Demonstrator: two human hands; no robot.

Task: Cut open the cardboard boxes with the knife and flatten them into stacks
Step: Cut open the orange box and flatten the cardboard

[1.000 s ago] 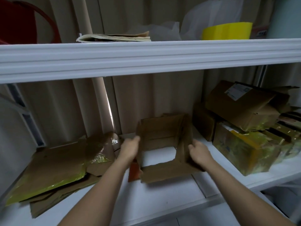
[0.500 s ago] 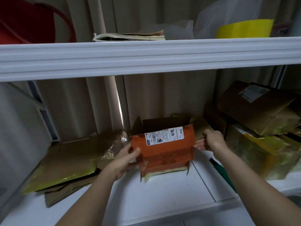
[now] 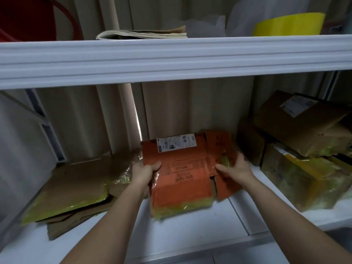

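Both hands are gripping one orange box (image 3: 182,168), now collapsed almost flat, and holding it tilted above the middle of the lower shelf (image 3: 190,231). The left hand (image 3: 144,173) is clamping the box's left edge, thumb on the printed face and fingers hidden behind. The right hand (image 3: 235,168) is holding the right side where a loose flap is sticking out, thumb lying across the front; that spread grip is probably keeping the panels pressed together so they are not springing back open. A white label (image 3: 176,142) is sitting along the box's top edge, and a strip of yellow-green tape is running along its bottom edge, which is hanging just over the shelf.

A stack (image 3: 76,185) of already flattened cardboard is lying at the left end of the shelf, near the left wrist, so the flat box is likely heading there. Uncut boxes (image 3: 302,149) are crowding the right end, piled on one another against the back corner, waiting their turn. No knife is showing here; it may be hidden behind an arm, though I cannot tell.

On the upper shelf (image 3: 171,58), folded paper (image 3: 142,34) and a yellow tub (image 3: 288,23) are resting near its front edge, apart from the work.
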